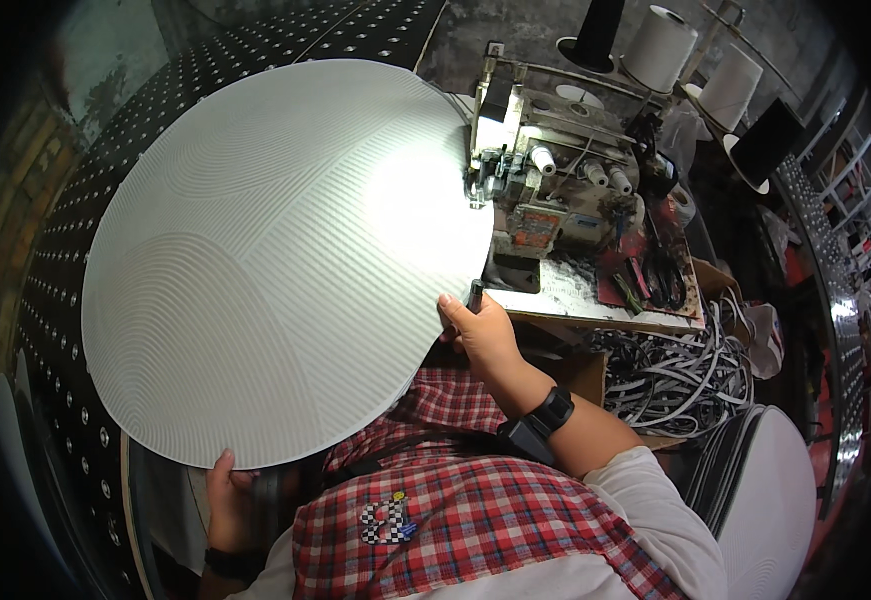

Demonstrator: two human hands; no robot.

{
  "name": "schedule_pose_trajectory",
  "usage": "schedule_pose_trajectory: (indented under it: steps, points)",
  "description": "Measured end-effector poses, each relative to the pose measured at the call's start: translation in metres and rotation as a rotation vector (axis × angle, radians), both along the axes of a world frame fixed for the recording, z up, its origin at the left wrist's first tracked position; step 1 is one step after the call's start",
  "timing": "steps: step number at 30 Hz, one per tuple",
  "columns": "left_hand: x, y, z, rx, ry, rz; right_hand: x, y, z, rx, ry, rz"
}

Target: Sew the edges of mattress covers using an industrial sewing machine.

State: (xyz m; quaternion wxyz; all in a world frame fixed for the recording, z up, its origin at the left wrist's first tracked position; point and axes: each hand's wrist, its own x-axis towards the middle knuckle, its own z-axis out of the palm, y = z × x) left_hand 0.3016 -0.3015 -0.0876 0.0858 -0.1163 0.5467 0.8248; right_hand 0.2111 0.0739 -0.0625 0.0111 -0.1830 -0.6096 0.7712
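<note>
A large round pale grey mat (pixel 245 310) with a ridged wave pattern spreads across the black studded table and my lap. Its right edge sits at the needle area of a grimy sewing machine (pixel 565 215), whose lamp throws a bright patch on it. My left hand (pixel 230 500) pinches the mat's near left rim, thumb on top, fingers mostly hidden beneath. My right hand (pixel 482 328) is closed on the near right rim with the thumb on top. A short black piece (pixel 475 294) sticks up by its index finger; its kind is unclear.
White thread cones (pixel 659 48) and black thread cones (pixel 767 140) stand behind the machine. Black-handled scissors (pixel 667 282) lie on its right side. Below, a cardboard box (pixel 585 378) holds tangled grey and black strips (pixel 680 385). Stacked round mats (pixel 770 500) lean at the lower right.
</note>
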Motion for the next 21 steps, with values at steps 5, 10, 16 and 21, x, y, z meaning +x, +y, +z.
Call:
schedule_pose_trajectory:
  steps: [5, 10, 16, 21]
  points:
    - [-0.018, 0.007, 0.017, 0.099, 0.113, 0.454, 0.001, 0.0, -0.002, -0.001, -0.006, 0.035]
    - [-0.009, -0.026, -0.02, 0.012, 0.045, 0.065, 0.0, 0.003, -0.005, -0.008, 0.013, 0.057]
    - [-0.019, -0.006, 0.0, 0.062, 0.089, 0.416, 0.001, -0.001, 0.005, 0.005, -0.005, 0.04]
    - [-0.008, -0.013, -0.005, -0.137, 0.021, -0.048, 0.001, 0.003, 0.0, 0.001, 0.001, 0.048]
